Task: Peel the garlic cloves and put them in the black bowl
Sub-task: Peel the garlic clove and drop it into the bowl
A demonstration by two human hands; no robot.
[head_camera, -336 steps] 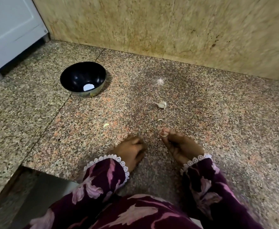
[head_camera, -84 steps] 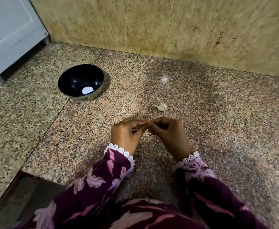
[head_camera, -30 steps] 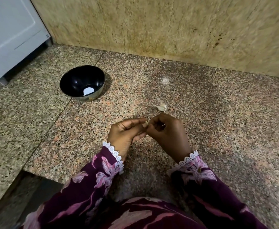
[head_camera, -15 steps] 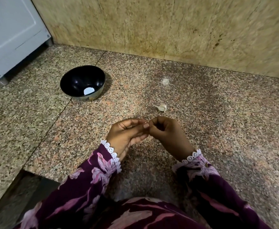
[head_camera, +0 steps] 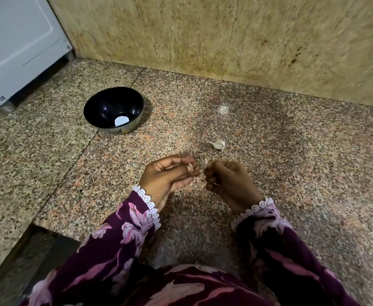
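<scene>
A person's right hand point(head_camera: 229, 182) pinches a small garlic clove point(head_camera: 205, 164) between thumb and curled fingers, a pale sliver of it or its skin standing up above the knuckles. The left hand point(head_camera: 165, 175) is just beside it, palm turned inward, fingertips bent toward the clove and almost touching the right hand; something pale shows at those fingertips, but whether it is a scrap of skin or a fingernail cannot be told, so whether this hand grips anything is unclear. Both hands hover low over a speckled granite counter point(head_camera: 302, 173), wrists framed by white lace cuffs on purple floral sleeves point(head_camera: 123, 235). Beyond the right hand, a second garlic clove point(head_camera: 218, 144) lies unpeeled on the stone, apart from both hands. Farther off to the left stands the black bowl point(head_camera: 113, 110), upright, with a small white patch at its bottom; whether that is an object or a reflection cannot be told. A pale smudge point(head_camera: 222, 108) marks the counter toward the stained beige wall point(head_camera: 225, 40), and a white appliance point(head_camera: 20, 45) stands at the far left corner.
</scene>
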